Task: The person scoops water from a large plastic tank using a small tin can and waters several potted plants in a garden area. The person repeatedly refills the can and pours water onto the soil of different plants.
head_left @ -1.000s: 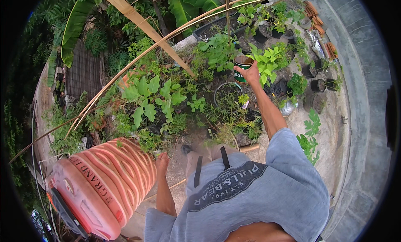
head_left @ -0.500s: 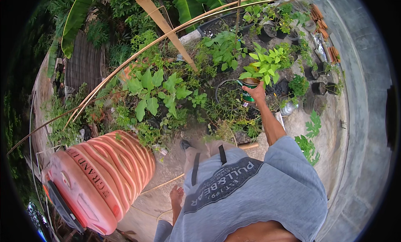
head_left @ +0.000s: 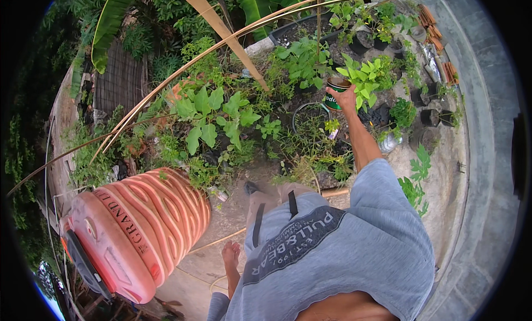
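My right hand (head_left: 346,98) is stretched out over the plants, its fingers wrapped around a green tin can (head_left: 332,101). The can is upright or slightly tilted, with its open top showing a brown inside. Just beyond and right of it grow bright light-green leaves (head_left: 363,80). Below the can sits a round dark pot (head_left: 296,121) with thin weeds in and around it. My left hand (head_left: 230,253) hangs low beside my body, holding nothing, fingers loosely apart.
A large ribbed pinkish-orange tank (head_left: 155,221) stands at the left. Broad-leaved plants (head_left: 208,119) grow ahead of me. A wooden plank (head_left: 227,36) and long bent dry stalks cross above them. Black pots (head_left: 430,117) and stacked orange tiles (head_left: 431,23) lie at the right.
My right hand has carried the green can farther out, toward the light-green leaves. My left hand still hangs at my side.
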Tool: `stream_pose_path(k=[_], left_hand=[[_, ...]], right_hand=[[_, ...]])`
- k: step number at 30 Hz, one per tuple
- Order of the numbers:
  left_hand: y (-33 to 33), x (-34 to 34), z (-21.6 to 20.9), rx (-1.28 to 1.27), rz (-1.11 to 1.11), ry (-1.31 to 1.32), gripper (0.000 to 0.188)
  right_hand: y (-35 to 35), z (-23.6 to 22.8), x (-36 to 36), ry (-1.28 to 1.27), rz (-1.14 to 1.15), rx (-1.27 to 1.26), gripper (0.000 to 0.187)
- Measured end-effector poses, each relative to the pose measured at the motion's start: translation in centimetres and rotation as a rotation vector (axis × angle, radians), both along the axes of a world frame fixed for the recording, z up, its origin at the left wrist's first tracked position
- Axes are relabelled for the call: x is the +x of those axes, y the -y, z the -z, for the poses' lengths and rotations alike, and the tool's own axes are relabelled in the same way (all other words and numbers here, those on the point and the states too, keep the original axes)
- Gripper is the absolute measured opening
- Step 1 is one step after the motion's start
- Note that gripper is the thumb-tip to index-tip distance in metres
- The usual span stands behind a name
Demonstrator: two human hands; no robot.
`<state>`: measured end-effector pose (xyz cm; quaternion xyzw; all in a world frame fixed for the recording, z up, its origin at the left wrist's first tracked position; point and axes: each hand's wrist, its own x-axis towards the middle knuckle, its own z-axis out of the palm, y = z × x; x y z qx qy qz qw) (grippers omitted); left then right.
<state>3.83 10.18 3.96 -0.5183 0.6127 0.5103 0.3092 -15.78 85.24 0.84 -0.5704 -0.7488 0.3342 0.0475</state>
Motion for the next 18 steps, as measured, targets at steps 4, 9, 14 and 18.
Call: stream_pose_path(k=[4, 9, 14, 18], left_hand=[[1.0, 1.0, 0.9, 0.017, 0.013, 0.027, 0.044], [2.1, 3.1, 2.1, 0.073, -0.001, 0.047, 0.046], [2.6, 4.8, 1.8, 0.050, -0.006, 0.102, 0.049], [1.8, 5.0, 0.9, 0.051, -0.012, 0.087, 0.049]], right_hand=[[1.5, 0.0, 1.8, -0.162, 0.016, 0.005, 0.117], [4.6, 0.5, 5.4, -0.097, 0.007, 0.067, 0.106], [5.2, 2.1, 7.5, 0.124, -0.065, -0.026, 0.110], [3.8, 2.5, 5.9, 0.249, -0.126, -0.107, 0.109]])
